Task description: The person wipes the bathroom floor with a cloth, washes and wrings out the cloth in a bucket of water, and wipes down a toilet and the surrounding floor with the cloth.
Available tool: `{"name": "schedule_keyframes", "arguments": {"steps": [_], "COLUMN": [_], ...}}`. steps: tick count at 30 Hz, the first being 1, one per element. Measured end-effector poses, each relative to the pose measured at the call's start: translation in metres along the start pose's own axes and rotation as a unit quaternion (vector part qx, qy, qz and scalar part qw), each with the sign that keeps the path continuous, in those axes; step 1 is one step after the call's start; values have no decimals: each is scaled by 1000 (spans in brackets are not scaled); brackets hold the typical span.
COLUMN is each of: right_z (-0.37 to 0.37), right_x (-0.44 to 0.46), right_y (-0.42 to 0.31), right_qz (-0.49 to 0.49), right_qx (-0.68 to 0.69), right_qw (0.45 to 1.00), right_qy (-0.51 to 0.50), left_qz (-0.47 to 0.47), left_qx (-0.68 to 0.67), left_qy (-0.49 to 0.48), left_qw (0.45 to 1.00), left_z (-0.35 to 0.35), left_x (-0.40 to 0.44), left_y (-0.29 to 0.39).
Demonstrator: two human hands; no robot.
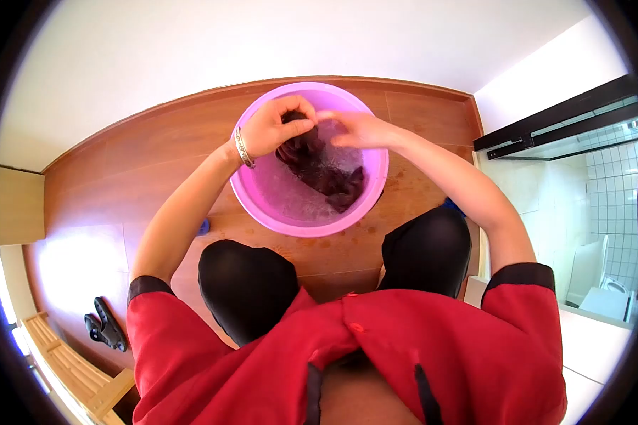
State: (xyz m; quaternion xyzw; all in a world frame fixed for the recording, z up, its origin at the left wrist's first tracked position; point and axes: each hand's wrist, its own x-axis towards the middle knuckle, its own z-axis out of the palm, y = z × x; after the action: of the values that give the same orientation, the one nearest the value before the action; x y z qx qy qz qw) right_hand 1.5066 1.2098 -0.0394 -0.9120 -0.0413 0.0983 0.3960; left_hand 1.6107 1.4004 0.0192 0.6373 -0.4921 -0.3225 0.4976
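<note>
A pink plastic basin [312,231] stands on the floor in front of my knees, with cloudy water in it. Dark brown wet cloth [325,177] lies bunched in the water, and its upper end rises to my left hand [280,125]. The fingers and thumb of that hand curl around this end near the basin's far side. My right hand [353,130] hovers over the basin with its fingers apart, fingertips close to those of my left hand. Whether the fingertips touch is unclear. A silver bracelet [243,147] circles my left wrist.
Reddish-brown wooden flooring [170,184] surrounds the basin, with wet spots at its right. A white wall [290,42] rises behind. Black slippers [106,326] and a slatted wooden rack [71,361] are at lower left. A glass-doored tiled room [609,191] is at the right.
</note>
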Motion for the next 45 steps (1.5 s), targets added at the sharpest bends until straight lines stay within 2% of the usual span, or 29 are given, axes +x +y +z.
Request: {"name": "schedule_keyframes", "arguments": {"steps": [3,5,7,8,9,10,12,14,16,18,19,21,22,23,24,25,26,27,28,29,30,31,33,34,37,39,41,42,45], "right_z": [5,-7,-12,-14,-16,-18,-1,17,36,48,60,93,100,102,99,93,83,67,54,47,39,17,-6,-14,-17,-11,-4,0,0], "right_x": [32,29,13,8,2,3,13,27,50,54,54,51,52,54,52,50,45,47,48,52,49,38,21,16,6,10,14,12,7], "right_y": [11,-6,-16,-12,-7,8,0,-1,22,27,29,32,33,36,43,42,31,21,13,12,14,-13,-32,-36,-44,-34,-26,-21,-15], "right_qz": [-252,-26,38,32,27,18,48,154,149,115,85,207,190,172,86,40,-6,46,99,-65,-77,-88,-64,-41,-20,-32,48,-12,30], "right_qx": [103,1,49,339,598,590,536,405,268,119,-24,-124,-135,-184,-242,-267,-294,-97,105,107,134,161,187,214,173,160,-29,-22,142], "right_qw": [959,993,997,940,797,805,838,895,952,986,996,969,972,961,963,961,955,994,989,991,988,983,980,976,983,985,987,995,987], "right_qy": [76,-114,-46,14,73,58,93,106,11,-1,18,60,-5,-116,-77,-60,-40,-21,-3,40,16,-8,-15,-16,-65,-63,-150,-94,-72], "left_qz": [54,16,-18,-81,-143,-133,-272,-268,-263,-356,-368,-346,-344,-325,-299,-300,-208,-108,-111,-74,-33,-35,-156,-117,-156,-112,-59,-63,-82], "left_qx": [-45,-46,44,148,248,166,221,217,216,325,328,353,354,395,430,431,412,379,378,270,159,155,-165,-199,-41,-3,106,107,117], "left_qy": [13,30,55,59,61,47,-60,-53,-49,20,-8,-75,-74,-190,-299,-295,-139,24,25,50,77,80,-87,-111,-155,-89,26,25,86], "left_qw": [997,998,997,984,956,976,935,937,939,876,870,866,866,838,798,798,876,919,919,959,984,984,970,967,975,990,992,992,986], "left_z": [-1,-13,-27,-30,-32,-31,-22,-13,0,21,28,39,39,38,37,34,31,28,24,20,14,8,-7,-4,-10,-3,4,5,2], "left_x": [4,-4,-18,-23,-29,-35,-29,-21,-15,-12,-12,-16,-12,-8,-4,-4,-9,-13,-11,-4,1,0,-3,-1,-5,-15,-26,-30,-37], "left_y": [25,42,43,35,22,-12,-23,-65,-98,-116,-125,-144,-146,-147,-149,-149,-148,-148,-144,-132,-121,-106,-79,-73,-45,-43,-30,-27,-20]}}
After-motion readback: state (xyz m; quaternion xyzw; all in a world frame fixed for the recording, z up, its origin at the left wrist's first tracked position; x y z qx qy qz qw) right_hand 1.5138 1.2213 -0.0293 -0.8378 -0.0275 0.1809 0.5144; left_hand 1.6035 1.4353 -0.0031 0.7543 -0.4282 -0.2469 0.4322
